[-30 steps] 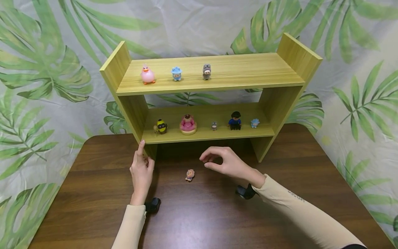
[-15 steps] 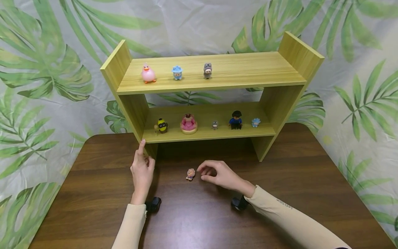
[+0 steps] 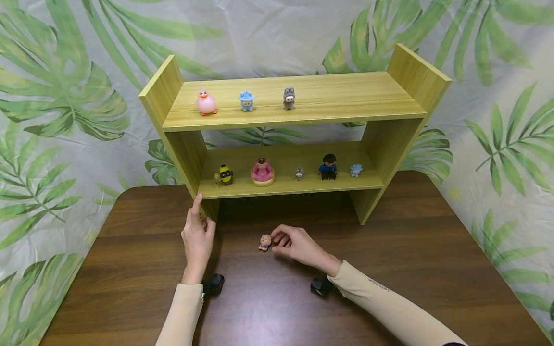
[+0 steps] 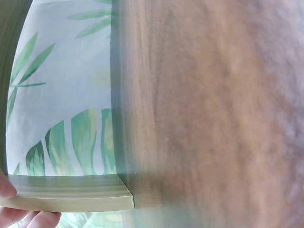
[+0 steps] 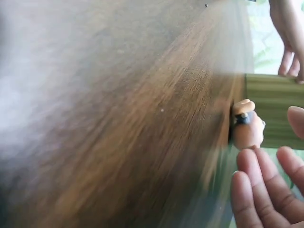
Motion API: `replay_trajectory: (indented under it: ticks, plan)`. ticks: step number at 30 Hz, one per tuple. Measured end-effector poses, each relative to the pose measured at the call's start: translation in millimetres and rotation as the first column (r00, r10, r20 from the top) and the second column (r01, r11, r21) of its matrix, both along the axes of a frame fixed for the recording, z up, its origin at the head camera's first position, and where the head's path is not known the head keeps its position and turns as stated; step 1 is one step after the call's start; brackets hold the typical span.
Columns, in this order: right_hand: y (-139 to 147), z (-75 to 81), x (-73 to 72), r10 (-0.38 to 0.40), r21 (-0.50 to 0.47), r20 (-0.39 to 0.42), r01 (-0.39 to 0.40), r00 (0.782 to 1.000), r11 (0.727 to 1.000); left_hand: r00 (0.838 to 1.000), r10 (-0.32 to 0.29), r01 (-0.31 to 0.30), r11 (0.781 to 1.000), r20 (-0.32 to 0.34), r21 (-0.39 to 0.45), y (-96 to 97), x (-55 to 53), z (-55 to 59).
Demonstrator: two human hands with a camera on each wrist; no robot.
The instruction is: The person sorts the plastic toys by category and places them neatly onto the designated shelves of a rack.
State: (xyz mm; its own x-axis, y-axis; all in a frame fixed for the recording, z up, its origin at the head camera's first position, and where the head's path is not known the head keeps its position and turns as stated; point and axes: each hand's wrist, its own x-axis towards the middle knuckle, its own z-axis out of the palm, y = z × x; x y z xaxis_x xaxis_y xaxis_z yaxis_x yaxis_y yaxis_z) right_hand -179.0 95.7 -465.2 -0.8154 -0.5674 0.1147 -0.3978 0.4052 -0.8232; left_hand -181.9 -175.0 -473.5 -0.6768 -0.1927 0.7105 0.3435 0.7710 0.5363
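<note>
A small pinkish-orange figurine point(image 3: 265, 242) with a blue-purple part is on the brown table in front of the shelf unit. Beside it on the right is my right hand point(image 3: 298, 245), fingers loosely bent and thumb apart. In the right wrist view, the fingertips point(image 5: 247, 159) come right up to the figurine point(image 5: 248, 130); whether they touch it I cannot tell. My left hand point(image 3: 198, 235) holds the lower left side panel of the wooden shelf unit point(image 3: 277, 124). The left wrist view has the panel edge point(image 4: 71, 203) between thumb and fingers.
On the upper board stand a pink duck point(image 3: 206, 102), a blue-hatted figurine point(image 3: 246, 102) and a grey one point(image 3: 289, 99). The lower board carries several figurines, including a pink bear point(image 3: 262, 172) and a blue-shirted figure point(image 3: 328, 167). Leaf-patterned cloth point(image 3: 78, 72) hangs behind.
My right hand has come down and left from in front of the shelf unit to the figurine's side. The left hand stays on the panel, and the figurine has not moved on the table.
</note>
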Motion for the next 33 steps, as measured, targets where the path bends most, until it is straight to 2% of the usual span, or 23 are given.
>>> replay_trajectory:
  ticks: [11,20,25,33]
  plan:
    - [-15,-5.6,-6.2,-0.073,0.122,-0.079,0.082,0.994,0.989,1.0,-0.008,0.008,1.0,-0.018,-0.003,-0.3,0.9,0.4]
    - [-25,-4.3,-7.2,-0.08,0.274,-0.223,0.142,0.971,0.951,1.0,-0.003,0.003,1.0,-0.006,0.0,-0.7,0.2,-0.4]
    - [-29,-5.3,-8.0,-0.07,0.33,-0.258,0.156,0.964,0.931,1.0,-0.005,0.005,1.0,-0.005,-0.003,-0.4,0.7,0.0]
    - [-31,-7.0,-7.6,-0.006,0.273,-0.22,0.067,0.975,0.96,1.0,-0.006,0.006,1.0,0.003,-0.002,-0.1,0.9,0.3]
